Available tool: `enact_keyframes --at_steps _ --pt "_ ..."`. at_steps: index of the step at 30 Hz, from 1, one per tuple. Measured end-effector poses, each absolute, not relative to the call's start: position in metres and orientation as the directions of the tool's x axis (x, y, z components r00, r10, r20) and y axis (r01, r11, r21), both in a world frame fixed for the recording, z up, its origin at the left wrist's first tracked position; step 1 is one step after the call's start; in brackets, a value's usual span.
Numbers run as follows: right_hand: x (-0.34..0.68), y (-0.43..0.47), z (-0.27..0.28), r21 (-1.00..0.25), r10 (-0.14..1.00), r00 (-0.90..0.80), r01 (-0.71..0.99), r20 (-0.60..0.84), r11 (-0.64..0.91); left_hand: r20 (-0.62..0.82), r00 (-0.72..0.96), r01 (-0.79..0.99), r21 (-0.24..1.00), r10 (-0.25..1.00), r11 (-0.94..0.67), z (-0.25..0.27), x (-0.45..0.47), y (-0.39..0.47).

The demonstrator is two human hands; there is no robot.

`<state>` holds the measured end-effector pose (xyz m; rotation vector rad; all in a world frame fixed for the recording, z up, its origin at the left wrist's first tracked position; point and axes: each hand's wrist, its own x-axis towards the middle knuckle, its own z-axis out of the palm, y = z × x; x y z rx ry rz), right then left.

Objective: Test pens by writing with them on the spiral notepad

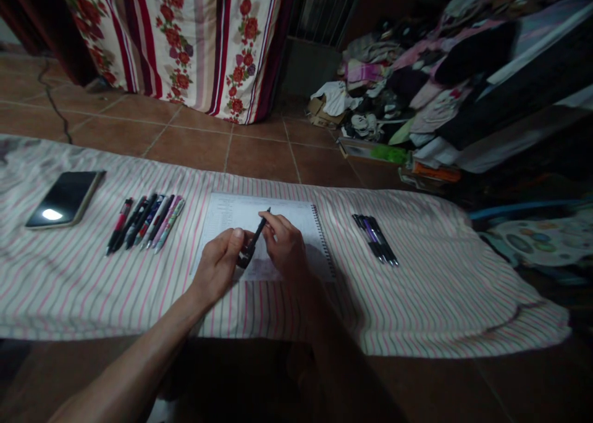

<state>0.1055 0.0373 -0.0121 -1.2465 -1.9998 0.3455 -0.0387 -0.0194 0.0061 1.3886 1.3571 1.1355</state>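
Observation:
A dark pen (pixel 257 234) is held slantwise between my two hands, above an open spiral notebook (pixel 217 216). My left hand (pixel 221 256) is closed around its lower end, thumb on top. The fingers of my right hand (pixel 285 241) pinch the upper end. Something dark sits at the pen's lower end, and I cannot make out what it is. Writing covers part of the notebook page. Left of the notebook lies a row of several colourful pens (pixel 147 222). To the right rests a smaller group of several black and purple pens (pixel 376 239).
A phone (pixel 65 199) lies at the left on the striped cloth (pixel 440 275). Beyond the table's far edge are floor tiles (pixel 194 136) and a floral curtain (pixel 185 46). A heap of clothes (pixel 393 77) and a painted palette-like board (pixel 540 241) are at the right.

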Motion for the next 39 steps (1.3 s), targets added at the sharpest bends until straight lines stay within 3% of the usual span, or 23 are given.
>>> enact_keyframes --at_steps 4,6,10,13,18,28,39 --pt "0.098 0.041 -0.014 -0.706 0.893 -0.127 0.568 0.432 0.423 0.106 -0.054 0.202 0.975 0.993 -0.093 0.008 -0.040 -0.022" --pt "0.092 0.043 -0.015 -0.810 0.923 -0.057 0.461 0.381 0.363 0.134 -0.054 0.362 0.926 0.990 -0.105 0.008 -0.040 -0.024" --pt "0.078 0.048 -0.014 -0.961 0.973 0.064 0.181 0.222 0.208 0.264 0.072 0.808 0.550 0.962 -0.211 0.005 -0.041 -0.031" --pt "0.068 0.050 -0.011 -0.987 0.988 0.039 0.070 0.151 0.148 0.297 0.172 0.900 0.341 0.939 -0.273 0.000 -0.042 -0.036" --pt "0.054 0.048 -0.012 -0.996 0.996 -0.015 -0.012 0.089 0.089 0.273 0.216 0.946 0.179 0.938 -0.270 -0.011 -0.046 -0.045" --pt "0.027 0.044 -0.020 -0.998 0.990 -0.137 0.051 0.039 0.047 0.115 0.200 0.972 0.098 0.973 -0.211 -0.004 -0.058 -0.052" --pt "0.017 0.034 -0.028 -0.939 0.979 -0.201 0.330 0.024 0.091 -0.019 0.271 0.962 0.021 0.962 -0.271 0.001 -0.053 -0.061"
